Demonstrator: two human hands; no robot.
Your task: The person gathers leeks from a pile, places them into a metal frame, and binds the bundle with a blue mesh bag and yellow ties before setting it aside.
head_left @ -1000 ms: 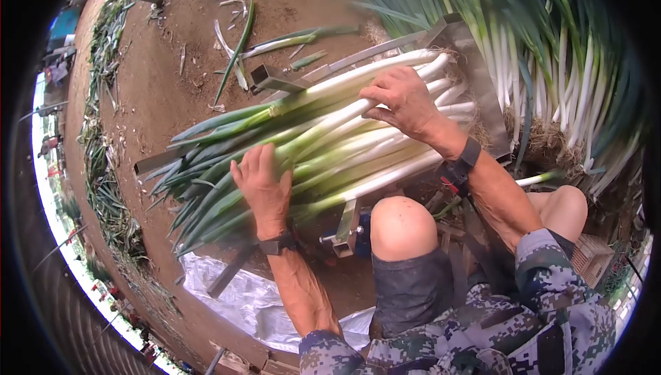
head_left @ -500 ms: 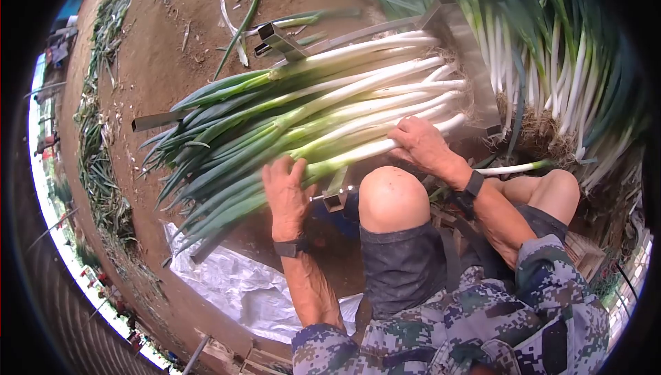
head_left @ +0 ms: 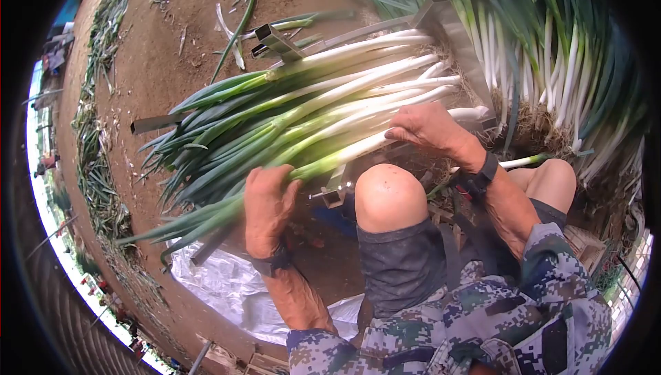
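Observation:
A layer of long green onions (head_left: 296, 117) lies side by side across a metal rack (head_left: 279, 41), white stems and roots to the right, leaves to the left. My left hand (head_left: 267, 203) is closed around the green leaves of the nearest green onion (head_left: 354, 150). Farther along the same plant, my right hand (head_left: 430, 130) grips its white stem, with the root end showing beyond the fingers. This green onion runs along the near edge of the layer, its leaf tips spread out toward the lower left.
Many more green onions (head_left: 564, 65) are heaped at the upper right, roots downward. A loose one (head_left: 520, 162) lies behind my right wrist. White plastic sheeting (head_left: 231, 289) is on the ground at lower left. Leaf scraps (head_left: 96, 161) line the soil at left.
My left hand has shifted left and slightly down, drawing the near green onion's leaves away from the layer. My right hand has moved slightly up, still on the stem.

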